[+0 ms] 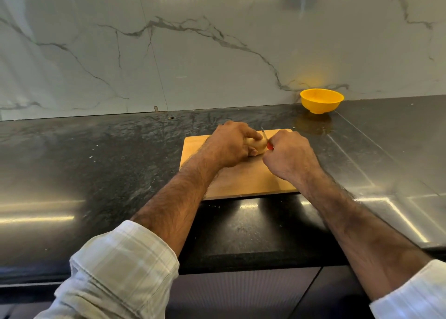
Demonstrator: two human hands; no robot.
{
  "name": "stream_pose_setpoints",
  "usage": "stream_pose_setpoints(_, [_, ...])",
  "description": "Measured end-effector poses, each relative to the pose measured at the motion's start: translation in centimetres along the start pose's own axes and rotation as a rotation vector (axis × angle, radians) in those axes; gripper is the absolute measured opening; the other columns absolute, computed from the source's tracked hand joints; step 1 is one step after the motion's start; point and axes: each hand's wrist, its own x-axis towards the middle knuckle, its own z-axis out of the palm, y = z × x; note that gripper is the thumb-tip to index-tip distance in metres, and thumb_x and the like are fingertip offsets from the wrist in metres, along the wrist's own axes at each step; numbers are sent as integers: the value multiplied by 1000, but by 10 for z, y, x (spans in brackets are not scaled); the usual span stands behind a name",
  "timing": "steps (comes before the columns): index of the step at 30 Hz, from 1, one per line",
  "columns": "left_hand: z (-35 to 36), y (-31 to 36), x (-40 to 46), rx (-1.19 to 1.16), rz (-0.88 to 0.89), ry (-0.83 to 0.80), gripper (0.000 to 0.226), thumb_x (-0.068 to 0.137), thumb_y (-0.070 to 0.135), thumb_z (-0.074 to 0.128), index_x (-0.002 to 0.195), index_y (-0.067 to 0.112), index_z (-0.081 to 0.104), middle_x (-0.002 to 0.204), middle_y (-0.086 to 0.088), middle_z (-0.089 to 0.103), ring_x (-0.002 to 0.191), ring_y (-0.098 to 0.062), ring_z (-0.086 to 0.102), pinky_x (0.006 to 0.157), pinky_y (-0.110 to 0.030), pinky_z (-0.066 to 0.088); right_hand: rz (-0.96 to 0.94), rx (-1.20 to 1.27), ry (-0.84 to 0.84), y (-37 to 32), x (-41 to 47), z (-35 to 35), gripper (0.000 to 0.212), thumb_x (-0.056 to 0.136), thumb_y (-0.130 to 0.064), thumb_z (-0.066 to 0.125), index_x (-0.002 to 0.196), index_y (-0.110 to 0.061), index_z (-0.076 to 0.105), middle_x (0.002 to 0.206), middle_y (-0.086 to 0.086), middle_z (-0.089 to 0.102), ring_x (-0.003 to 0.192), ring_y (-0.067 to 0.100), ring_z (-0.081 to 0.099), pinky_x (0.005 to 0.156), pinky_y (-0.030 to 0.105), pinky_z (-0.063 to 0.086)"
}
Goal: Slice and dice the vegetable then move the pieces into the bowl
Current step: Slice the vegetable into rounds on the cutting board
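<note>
Now, hands: both work over the wooden cutting board (243, 178), close together at its far half.
Left hand: the left hand (231, 145) curls over a pale tan vegetable (257, 147), grasping it and pinning it to the board; the index finger lies along its top.
Right hand: the right hand (289, 154) is clenched around the red handle of a knife (265, 137), of which only a sliver of handle shows at the thumb.
Knife blade: thin and short, rising from the fist toward the far side, right against the vegetable's right end; whether it has entered the flesh cannot be told.
Vegetable: whole as far as it shows, mostly hidden under the left fingers.
Bowl: a yellow bowl (322, 101) stands upright, far right of the board, against the marble wall (169, 53), well apart from the hands.
Surface: a dark glossy counter (96, 162) carries board and bowl.
Sleeves: pale checked cuffs rolled back on both forearms.
</note>
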Motion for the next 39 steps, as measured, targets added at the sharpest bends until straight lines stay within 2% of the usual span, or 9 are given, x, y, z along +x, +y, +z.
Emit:
stream_pose_setpoints(4, [2, -1, 2, 1, -17, -3, 45, 90, 37, 82, 133, 42, 69, 136, 8, 64, 128, -20, 54, 114, -50, 45, 9, -46, -57, -1, -6, 4, 20, 92, -30, 66, 107, -16, 64, 104, 6, 63, 92, 23, 58, 74, 36, 52])
stream_pose_setpoints(8, [0, -1, 0, 24, -13, 1, 47, 88, 40, 83, 133, 45, 69, 142, 6, 63, 133, -23, 52, 114, -52, 44, 17, -69, -93, 4, -18, 9, 24, 93, -25, 61, 115, -15, 62, 115, 10, 62, 89, 24, 46, 76, 35, 43])
stream_pose_setpoints(13, [-5, 4, -7, 5, -23, -7, 45, 92, 39, 80, 134, 46, 66, 147, 1, 60, 131, -23, 54, 112, -52, 47, 23, -10, 0, 14, -14, 9, 24, 92, -30, 59, 112, -18, 67, 110, 7, 65, 88, 21, 51, 72, 36, 46])
stream_pose_setpoints(17, [-8, 6, -10, -3, -23, -29, 44, 95, 34, 78, 137, 40, 66, 147, 0, 59, 132, -24, 54, 111, -49, 47, -32, 6, 90, 11, -12, 5, 22, 91, -29, 61, 107, -17, 72, 90, 0, 61, 77, 16, 49, 58, 29, 36])
stream_pose_setpoints(19, [-8, 8, -10, 16, -7, -25, 45, 95, 33, 78, 137, 39, 66, 146, 0, 60, 132, -24, 53, 111, -48, 46, -22, 21, 76, 9, -13, 3, 23, 90, -28, 62, 107, -16, 72, 85, -2, 57, 74, 15, 52, 57, 29, 39])
stream_pose_setpoints(28, [-4, 8, -4, 37, -17, -18, 43, 93, 37, 80, 134, 43, 68, 146, 2, 61, 133, -23, 53, 113, -50, 47, -34, 32, 67, 7, -12, 2, 28, 91, -28, 66, 115, -15, 73, 90, 0, 61, 79, 18, 57, 61, 30, 44])
stream_pose_setpoints(30, [-3, 8, -4, 42, -16, -12, 43, 93, 38, 80, 133, 44, 68, 144, 2, 62, 132, -23, 54, 112, -48, 47, -27, 44, 66, 5, -9, 2, 26, 89, -27, 67, 111, -15, 74, 89, 0, 64, 77, 16, 58, 60, 29, 47])
stream_pose_setpoints(34, [-2, 6, -3, 50, -13, -3, 42, 93, 36, 80, 133, 43, 69, 141, 3, 64, 129, -22, 56, 110, -48, 49, 7, 50, 30, 0, 1, 3, 15, 86, -26, 66, 91, -12, 69, 81, 1, 62, 72, 15, 57, 53, 28, 39])
stream_pose_setpoints(39, [-1, 6, -3, 59, 5, 18, 43, 92, 37, 80, 134, 41, 69, 138, 2, 66, 127, -22, 57, 110, -49, 49, 29, 27, -23, -4, -3, 4, 17, 90, -28, 69, 97, -14, 60, 90, 1, 60, 85, 21, 59, 64, 33, 47])
